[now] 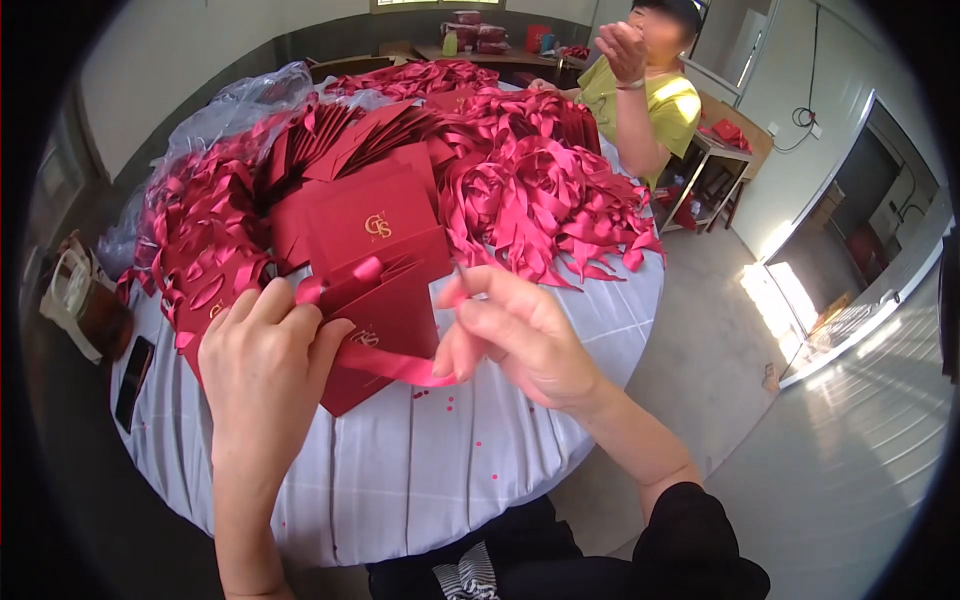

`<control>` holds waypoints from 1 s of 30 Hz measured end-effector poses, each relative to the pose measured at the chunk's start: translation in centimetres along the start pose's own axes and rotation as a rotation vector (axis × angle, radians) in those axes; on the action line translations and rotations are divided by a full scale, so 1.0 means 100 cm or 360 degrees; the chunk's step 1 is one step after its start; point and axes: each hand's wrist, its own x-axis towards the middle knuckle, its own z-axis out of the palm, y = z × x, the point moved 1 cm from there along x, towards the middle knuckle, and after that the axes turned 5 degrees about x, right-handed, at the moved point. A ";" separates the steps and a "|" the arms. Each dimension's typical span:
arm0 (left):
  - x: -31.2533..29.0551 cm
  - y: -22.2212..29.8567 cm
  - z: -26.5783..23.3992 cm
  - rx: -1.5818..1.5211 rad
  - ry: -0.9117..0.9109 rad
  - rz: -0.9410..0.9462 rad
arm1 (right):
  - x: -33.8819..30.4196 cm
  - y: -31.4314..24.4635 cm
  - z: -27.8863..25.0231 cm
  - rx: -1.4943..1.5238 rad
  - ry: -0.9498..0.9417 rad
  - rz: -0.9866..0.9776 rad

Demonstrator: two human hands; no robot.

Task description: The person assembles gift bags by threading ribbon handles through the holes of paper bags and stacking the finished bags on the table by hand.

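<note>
In front of me a dark red paper bag (345,397) with a gold emblem leans on the table. My left hand (260,360) grips its upper edge, fingers curled over the far side and partly hidden. A pink satin ribbon (395,366) runs from the bag to my right hand (525,345), whose thumb and fingers pinch it. A thin dark tip (460,272) pokes up between those fingers; I cannot make out what it is. More red bags (360,215) lie stacked just behind. Beyond my right hand spreads a heap of pink ribbons (545,205).
The round table has a pale cloth (400,500) with small red dots scattered on it. A phone (134,382) lies at its left edge, near a bag-like container (85,300). Clear plastic wrap (235,115) covers the far left. A person in yellow (655,110) is across the table.
</note>
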 end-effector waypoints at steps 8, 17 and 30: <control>0.010 0.002 0.032 -0.0670 -0.0079 0.0120 | 0.017 0.027 0.006 -0.0085 -0.0051 0.0196; 0.012 -0.017 0.049 -0.1146 -0.0108 -0.0146 | 0.030 0.035 0.003 -0.0466 0.0271 -0.0054; 0.002 -0.030 0.049 -0.1875 -0.0376 -0.0497 | 0.029 0.036 0.029 -0.0986 0.0373 -0.0172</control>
